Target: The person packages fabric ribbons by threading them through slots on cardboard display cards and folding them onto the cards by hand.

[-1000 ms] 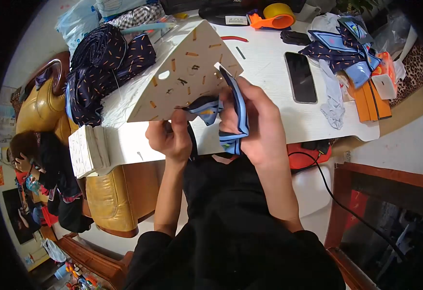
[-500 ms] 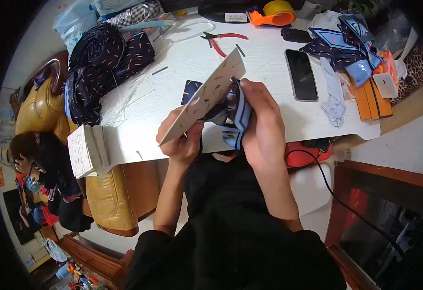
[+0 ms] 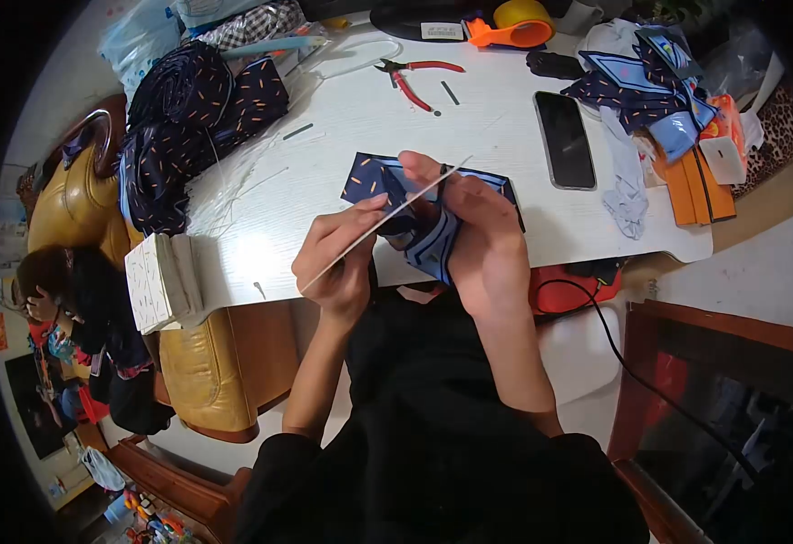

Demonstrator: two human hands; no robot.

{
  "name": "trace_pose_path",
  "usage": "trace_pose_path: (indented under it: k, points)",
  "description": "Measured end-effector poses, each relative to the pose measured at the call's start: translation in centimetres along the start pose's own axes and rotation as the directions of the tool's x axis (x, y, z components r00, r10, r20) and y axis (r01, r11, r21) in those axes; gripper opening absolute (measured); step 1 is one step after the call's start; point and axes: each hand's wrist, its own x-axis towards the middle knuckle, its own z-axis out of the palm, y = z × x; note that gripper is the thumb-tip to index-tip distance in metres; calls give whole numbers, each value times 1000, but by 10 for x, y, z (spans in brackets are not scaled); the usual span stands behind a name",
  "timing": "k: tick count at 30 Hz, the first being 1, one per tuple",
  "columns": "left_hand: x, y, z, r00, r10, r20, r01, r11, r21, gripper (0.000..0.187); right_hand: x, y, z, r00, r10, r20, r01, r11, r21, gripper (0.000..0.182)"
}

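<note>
Presently, L hand grips thin white card, viewed approx. edge-on, tilted, above tbl. R hand, fingers curled, holds navy/blue cloth next to card; exact contact pt. hidden. Red-handled pliers lie on tbl beyond hands; phone flat, R side.

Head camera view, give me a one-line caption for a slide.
The left hand grips a card seen edge-on while the right hand holds blue striped fabric at a white table.
</note>
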Motion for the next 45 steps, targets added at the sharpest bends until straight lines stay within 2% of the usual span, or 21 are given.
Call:
trace_pose_path:
  k: [3, 5, 8, 10, 12, 13, 15, 19, 21, 23, 25, 27, 29, 31, 32, 36, 39, 40, 43, 44, 45]
  points:
    - [-2, 1, -1, 1000, -19, 23, 19, 1000, 8, 14, 0, 0, -10, 996, 75, -40, -74, 997, 9, 26]
    - [-2, 1, -1, 997, -29, 72, 28, 999, 18, 16, -3, -5, 0, 998, 29, -64, -32, 998, -50, 27]
    - [10, 10, -7, 952, -108, 286, 91, 993, 75, 24, -4, -8, 1, 994, -2, -110, 3, 1000, 11, 19]
    - [29, 17, -14, 862, -193, 469, 145, 980, 138, 30, -5, -8, -6, 989, -59, -135, 62, 998, 18, 13]
    - [44, -5, -34, 714, -204, 670, 240, 970, 40, 39, -8, -8, -13, 976, -164, -141, 157, 986, -58, 11]
    - [48, -7, -37, 709, -228, 668, 304, 953, 3, 38, -8, -9, -14, 974, -206, -98, 193, 973, -125, 9]
    - [63, 2, -35, 648, -486, 586, 634, 771, -61, 28, -8, -11, -14, 959, -284, -7, 273, 928, -254, 6]
    - [96, 18, -8, 453, -494, 742, 720, 693, 23, 36, -7, -18, -9, 951, -273, 147, 309, 797, -520, 4]
    - [103, 25, 3, 350, -466, 813, 663, 736, 136, 38, -4, -20, -12, 929, -283, 238, 366, 800, -475, 6]
    - [101, 25, 6, 400, -457, 794, 697, 715, 61, 36, -1, -23, -15, 887, -329, 323, 451, 762, -464, 8]
    - [104, 27, 3, 450, -484, 750, 757, 653, -33, 31, 8, -31, -26, 818, -333, 468, 543, 714, -442, 23]
    - [108, 17, -2, 476, -480, 736, 854, 452, -257, 32, 12, -42, -25, 790, -290, 539, 570, 672, -473, 39]
    - [112, 24, -5, 512, -422, 748, 857, 305, -414, 32, 14, -51, -17, 792, -216, 571, 559, 634, -535, 36]
    - [114, 36, -3, 552, -458, 697, 834, 314, -455, 32, 17, -55, -8, 775, -136, 617, 582, 534, -614, 32]
    - [115, 41, -1, 545, -455, 704, 838, 295, -459, 32, 23, -51, -7, 726, -156, 669, 636, 522, -569, 23]
    - [119, 52, 2, 529, -493, 690, 848, 293, -441, 26, 22, -47, 5, 662, -81, 745, 691, 452, -565, 15]
    - [121, 45, -1, 365, -495, 788, 930, 160, -330, 25, 16, -51, 23, 613, -166, 773, 764, 376, -525, 15]
    - [117, 41, 1, 383, -512, 769, 922, 253, -291, 25, 18, -59, 23, 550, -132, 824, 800, 367, -475, 12]
    - [117, 38, 9, 280, -584, 762, 883, -155, -443, 26, 9, -48, 14, 799, -170, 577, 515, 689, -511, 22]
    - [117, 36, 6, 333, -621, 710, 928, 84, -362, 25, 2, -40, 20, 859, -192, 475, 414, 806, -423, 41]
    - [117, 34, 1, 351, -581, 734, 929, 123, -348, 24, -2, -51, 23, 868, -70, 491, 293, 871, -394, 49]
